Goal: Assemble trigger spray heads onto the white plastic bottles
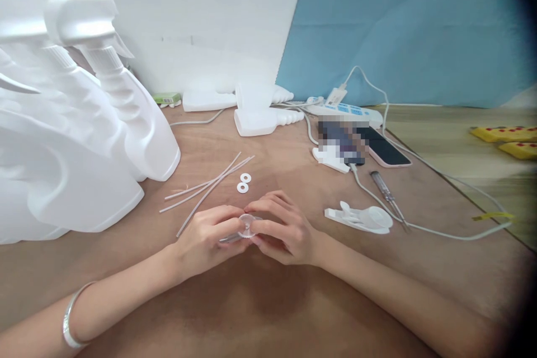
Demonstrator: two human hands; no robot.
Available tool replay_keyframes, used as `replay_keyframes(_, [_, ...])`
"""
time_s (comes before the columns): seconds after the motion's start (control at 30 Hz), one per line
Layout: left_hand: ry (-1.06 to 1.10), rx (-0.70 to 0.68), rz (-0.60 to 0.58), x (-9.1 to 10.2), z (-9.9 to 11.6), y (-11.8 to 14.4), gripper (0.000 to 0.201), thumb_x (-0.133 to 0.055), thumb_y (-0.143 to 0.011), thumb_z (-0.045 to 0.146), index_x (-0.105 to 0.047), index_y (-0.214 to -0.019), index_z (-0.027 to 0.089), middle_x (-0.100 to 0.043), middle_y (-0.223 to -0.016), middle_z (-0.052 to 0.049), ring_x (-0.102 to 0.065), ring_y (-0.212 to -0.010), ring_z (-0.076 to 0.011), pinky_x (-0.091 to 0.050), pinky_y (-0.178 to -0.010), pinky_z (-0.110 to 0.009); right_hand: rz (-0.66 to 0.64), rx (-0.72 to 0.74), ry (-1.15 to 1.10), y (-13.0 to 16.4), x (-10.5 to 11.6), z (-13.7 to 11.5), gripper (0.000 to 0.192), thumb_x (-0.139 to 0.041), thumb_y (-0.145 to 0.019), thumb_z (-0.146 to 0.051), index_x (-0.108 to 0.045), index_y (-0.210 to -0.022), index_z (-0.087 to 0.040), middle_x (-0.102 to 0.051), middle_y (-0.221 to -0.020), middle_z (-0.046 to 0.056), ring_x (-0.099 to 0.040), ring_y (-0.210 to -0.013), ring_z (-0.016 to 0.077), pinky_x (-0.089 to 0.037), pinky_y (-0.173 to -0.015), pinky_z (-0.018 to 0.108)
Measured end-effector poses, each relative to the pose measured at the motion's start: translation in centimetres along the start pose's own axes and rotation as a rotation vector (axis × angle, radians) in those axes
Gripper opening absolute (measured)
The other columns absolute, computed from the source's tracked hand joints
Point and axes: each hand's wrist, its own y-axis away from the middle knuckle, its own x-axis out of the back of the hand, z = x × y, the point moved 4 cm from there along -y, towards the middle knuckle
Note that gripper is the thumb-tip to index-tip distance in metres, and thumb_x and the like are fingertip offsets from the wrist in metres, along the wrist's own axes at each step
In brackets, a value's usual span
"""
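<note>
- Between the fingertips of both hands, a small clear cap (247, 224) is mostly covered; only its rounded rim shows, and a thin tube seems to run from it under the left fingers, hard to make out.
- Beyond the right hand, part of the clutter is blurred out, so what lies there cannot be told; the far right edge of the view is dark.
- To the left of the hands, big white spray bottles (84, 123) are cut off by the frame.
- The surface is a brown table (260, 302), with a white wall and a blue panel behind it.
- The left hand (207, 238), a silver bangle (72, 316) on its wrist, has its fingers curled narrow, pinching the cap from the left.
- The right hand (281, 229) is likewise nearly closed, thumb and forefinger gripping the cap from the right.
- Just beyond the hands lie two white washers (244, 183) and several thin tubes (210, 187).
- To the right of the right hand rest a white trigger part (361, 218), a screwdriver (388, 196), a cable and a phone (388, 152).
</note>
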Motion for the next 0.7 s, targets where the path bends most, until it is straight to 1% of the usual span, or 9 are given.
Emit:
replay_keyframes(0.17, [-0.017, -0.036, 0.027, -0.04, -0.05, 0.0, 0.003, -0.054, -0.08, 0.02, -0.056, -0.078, 0.019, -0.066, -0.083, -0.003, -0.062, -0.071, -0.0097, -0.049, -0.063, -0.017, -0.013, -0.002, 0.003, 0.06, -0.06, 0.11, 0.013, -0.051, -0.077, -0.019, -0.055, -0.089, -0.018, -0.06, -0.096, 0.008, -0.057, -0.083, 0.0156, -0.042, -0.074, 0.034])
replay_keyframes(0.27, [-0.022, -0.017, 0.019, -0.14, -0.14, 0.11, 0.003, -0.056, -0.078, 0.019, -0.053, -0.077, 0.019, -0.065, -0.085, -0.003, -0.062, -0.073, -0.0107, -0.049, -0.063, -0.017, -0.024, -0.012, 0.009, 0.1, -0.13, 0.17, 0.013, -0.051, -0.078, -0.019, -0.055, -0.09, -0.019, -0.06, -0.098, 0.008, -0.057, -0.083, 0.0155, -0.042, -0.074, 0.034])
replay_keyframes(0.33, [-0.029, 0.009, 0.004, -0.23, -0.2, 0.27, 0.006, -0.057, -0.078, 0.018, -0.051, -0.081, 0.018, -0.065, -0.086, -0.004, -0.062, -0.073, -0.0108, -0.049, -0.063, -0.018, -0.022, -0.012, 0.005, 0.1, -0.17, 0.12, 0.013, -0.051, -0.078, -0.019, -0.053, -0.091, -0.019, -0.06, -0.097, 0.008, -0.057, -0.082, 0.0158, -0.042, -0.073, 0.034])
replay_keyframes(0.4, [-0.038, 0.021, 0.001, -0.27, -0.19, 0.42, 0.012, -0.058, -0.077, 0.017, -0.05, -0.087, 0.017, -0.066, -0.085, -0.004, -0.062, -0.072, -0.0106, -0.049, -0.063, -0.017, -0.011, -0.02, -0.024, 0.12, -0.19, 0.08, 0.019, -0.054, -0.077, -0.019, -0.05, -0.095, -0.018, -0.061, -0.096, 0.009, -0.058, -0.081, 0.0162, -0.042, -0.073, 0.034])
replay_keyframes(0.47, [-0.046, 0.014, 0.011, -0.27, -0.13, 0.49, 0.018, -0.058, -0.077, 0.017, -0.049, -0.091, 0.017, -0.066, -0.086, -0.004, -0.063, -0.074, -0.0107, -0.049, -0.065, -0.018, 0.006, -0.049, -0.076, 0.19, -0.2, 0.13, 0.029, -0.056, -0.075, -0.019, -0.045, -0.102, -0.017, -0.062, -0.095, 0.009, -0.058, -0.08, 0.0164, -0.042, -0.073, 0.034])
replay_keyframes(0.53, [-0.053, 0.013, 0.009, -0.31, -0.14, 0.46, 0.018, -0.058, -0.077, 0.017, -0.048, -0.092, 0.018, -0.066, -0.086, -0.003, -0.062, -0.075, -0.0114, -0.049, -0.066, -0.019, 0.019, -0.086, -0.118, 0.28, -0.22, 0.23, 0.036, -0.058, -0.075, -0.02, -0.04, -0.107, -0.016, -0.063, -0.093, 0.008, -0.059, -0.078, 0.0162, -0.042, -0.073, 0.035])
replay_keyframes(0.7, [-0.078, -0.009, -0.006, -0.41, -0.16, 0.13, 0.017, -0.057, -0.077, 0.017, -0.049, -0.091, 0.018, -0.066, -0.082, -0.003, -0.06, -0.068, -0.0126, -0.048, -0.061, -0.023, 0.034, -0.093, -0.148, 0.4, -0.23, 0.26, 0.039, -0.056, -0.076, -0.02, -0.038, -0.111, -0.016, -0.063, -0.091, 0.007, -0.059, -0.076, 0.0164, -0.043, -0.072, 0.035])
